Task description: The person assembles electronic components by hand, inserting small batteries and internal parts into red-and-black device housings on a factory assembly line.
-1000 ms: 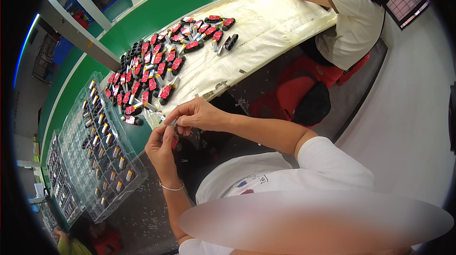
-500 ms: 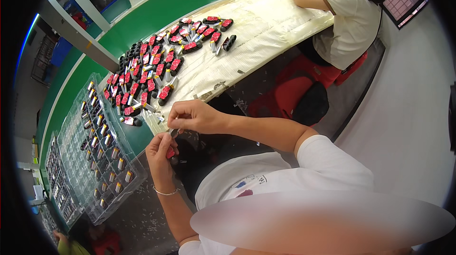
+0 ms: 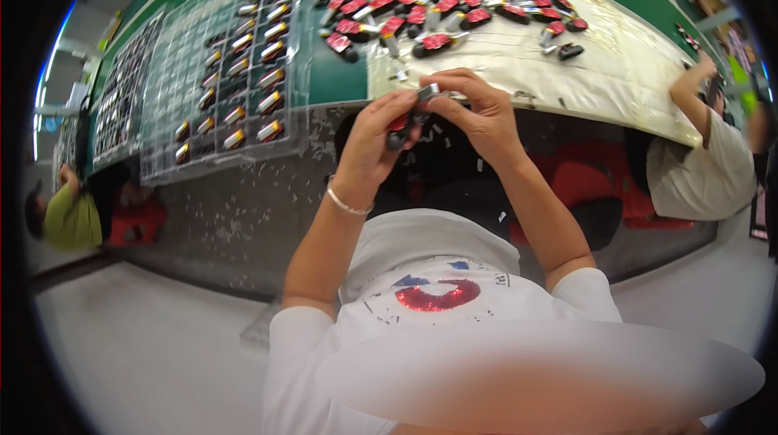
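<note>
A small red-and-black part [image 3: 403,125] is pinched closed between left hand [image 3: 374,143] and right hand [image 3: 478,115], held off the tabletop [image 3: 340,83] edge at 12 o'clock; a slip could drop it to the floor.

- My hands [image 3: 429,123] meet just before the table [image 3: 340,78] edge.
- Behind them, parts [image 3: 429,6] lie on a sheet [image 3: 616,70].
- Left, trays [image 3: 219,70] (filled) sit on the table.

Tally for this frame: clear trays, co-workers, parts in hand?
Clear plastic compartment trays: 2
Seated co-workers: 2
Small red-and-black part, held between left hand and right hand: 1
Total: 5
</note>
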The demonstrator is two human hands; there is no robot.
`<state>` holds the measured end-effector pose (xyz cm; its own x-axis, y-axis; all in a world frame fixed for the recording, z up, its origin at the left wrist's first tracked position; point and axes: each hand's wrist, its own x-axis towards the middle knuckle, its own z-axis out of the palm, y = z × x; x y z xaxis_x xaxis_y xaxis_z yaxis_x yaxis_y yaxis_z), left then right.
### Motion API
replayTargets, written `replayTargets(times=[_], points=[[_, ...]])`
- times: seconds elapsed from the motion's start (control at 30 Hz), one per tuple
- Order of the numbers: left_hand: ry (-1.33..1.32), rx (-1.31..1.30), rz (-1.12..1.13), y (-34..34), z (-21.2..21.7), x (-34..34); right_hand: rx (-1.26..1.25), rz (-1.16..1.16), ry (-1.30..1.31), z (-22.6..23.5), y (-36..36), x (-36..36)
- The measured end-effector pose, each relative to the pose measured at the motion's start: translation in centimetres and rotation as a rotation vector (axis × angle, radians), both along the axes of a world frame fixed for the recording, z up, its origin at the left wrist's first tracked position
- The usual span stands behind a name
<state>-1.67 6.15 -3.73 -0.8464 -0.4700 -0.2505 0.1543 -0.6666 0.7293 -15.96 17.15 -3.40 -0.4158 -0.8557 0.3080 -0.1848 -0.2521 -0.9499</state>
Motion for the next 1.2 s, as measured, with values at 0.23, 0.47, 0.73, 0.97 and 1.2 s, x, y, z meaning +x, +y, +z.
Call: replayTargets(times=[0.23, 0.47, 0.73, 0.97, 1.2], points=[[0.064, 0.088, 0.072, 1.5, 0.6, -0.1, -0.068, -0.015, -0.321, -0.1, -1.0, 1.5], [0.095, -0.165, 0.152, 1.6, -0.6, 0.6, -0.128, -0.043, -0.304, 0.4, -1.1, 0.6], [0.0, -0.273, 0.177, 1.1, -0.3, 1.1, -0.095, -0.113, 0.386, 1.9, -0.6, 0.6], [-0.006, -0.329, 0.2, 1.1, 1.0, 1.4, -0.068, -0.088, 0.639, 2.3, -0.7, -0.2], [-0.026, -0.497, 0.215, 1.1, 1.3, 1.8, -0.058, -0.02, 0.656, 2.9, -0.4, -0.3]])
